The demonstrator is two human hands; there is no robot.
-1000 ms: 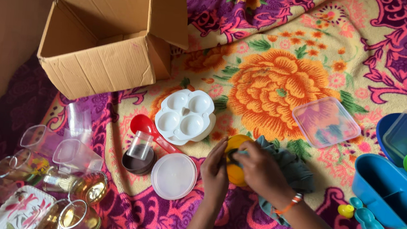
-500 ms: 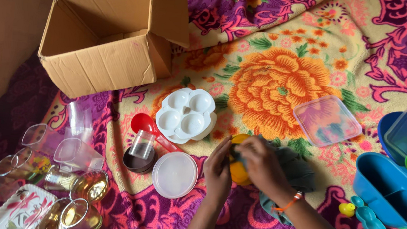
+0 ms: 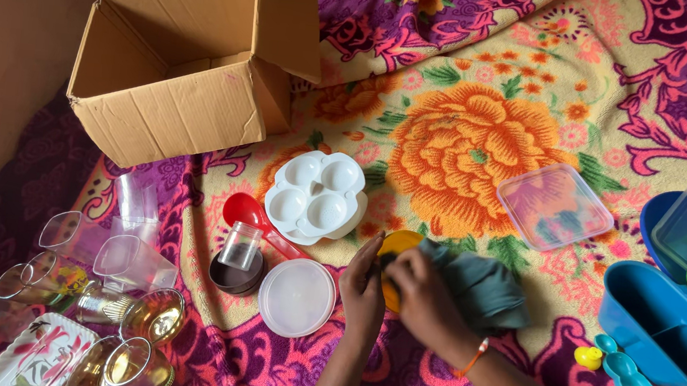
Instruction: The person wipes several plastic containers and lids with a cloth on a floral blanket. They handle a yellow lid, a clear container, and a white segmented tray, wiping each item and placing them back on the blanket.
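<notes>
A small yellow dish (image 3: 395, 248) is held at its edge by the left hand (image 3: 364, 291), fingers closed on it, while a grey cloth (image 3: 477, 286) is gripped in the right hand (image 3: 426, 297) and pressed against the dish — the wiping appears to be under way, not finished. The dish is kept just above the floral blanket (image 3: 486, 106), beside a round white lid (image 3: 296, 297).

How clean the dish is cannot be told, since most of it is hidden by hands and cloth. Nothing can be seen inside the cardboard box (image 3: 180, 60) (its opening is tipped sideways). Untouched nearby lie a white egg tray (image 3: 315, 196), a red spoon (image 3: 245, 209), a small jar (image 3: 239, 246) and clear glasses (image 3: 115, 259) at the left; a square clear lid (image 3: 555, 206) and blue tubs (image 3: 659, 320) are set at the right. By this showing, much is judged left to wipe.
</notes>
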